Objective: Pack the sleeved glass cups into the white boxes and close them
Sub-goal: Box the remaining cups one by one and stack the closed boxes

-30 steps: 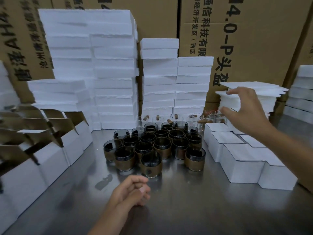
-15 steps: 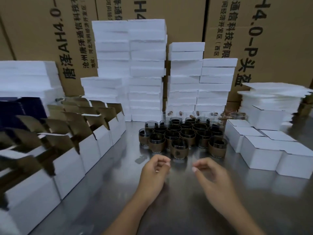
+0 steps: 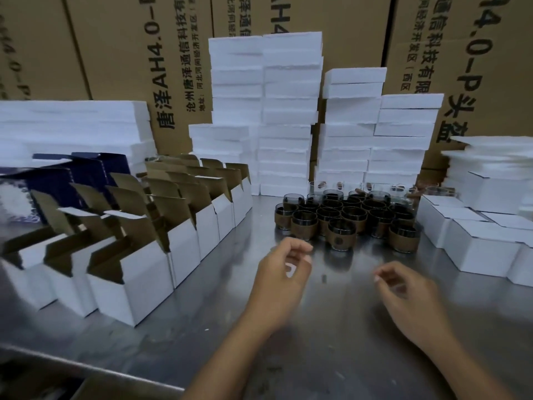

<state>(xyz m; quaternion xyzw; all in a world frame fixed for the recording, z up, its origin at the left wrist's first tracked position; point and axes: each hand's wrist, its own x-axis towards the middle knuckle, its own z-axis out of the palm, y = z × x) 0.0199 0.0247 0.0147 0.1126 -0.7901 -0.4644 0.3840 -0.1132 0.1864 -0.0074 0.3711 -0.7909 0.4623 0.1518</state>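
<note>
Open white boxes (image 3: 135,272): left side, in rows from near to far. Flaps up, brown inside. Ready for cups.
White foam stacks (image 3: 291,111): far middle, piled high behind the cups, in front of brown cartons (image 3: 115,59).
Left hand (image 3: 281,281): over the metal table (image 3: 331,356), just near of the cups. Fingers softly curled, thumb close to fingertips, holding nothing.
Sleeved glass cups (image 3: 346,217): middle of the table, packed close in a bunch. Dark glass with brown sleeves. None seen in a box yet.
Nearest cup (image 3: 341,235): front of the bunch, standing up, free on its near side, a little apart from the left hand.
Right hand (image 3: 412,295): right of the left hand, near of the cups. Fingers loosely bent, holding nothing.
Closed white boxes (image 3: 484,249): right side, lids shut, sitting tight together.
Step in hand: most likely picking up a cup and an open box.
How to do it well: take a front cup first, not one from the middle, to keep from bumping the others. Grip round the brown sleeve, not the bare rim. Lift straight up. Pull the nearest open box close and hold it steady with the other hand. Lower the cup in upright, then fold the flaps down and tuck them in.
Watch out: glass on hard metal, so easy to slip or chip. Go gently.
</note>
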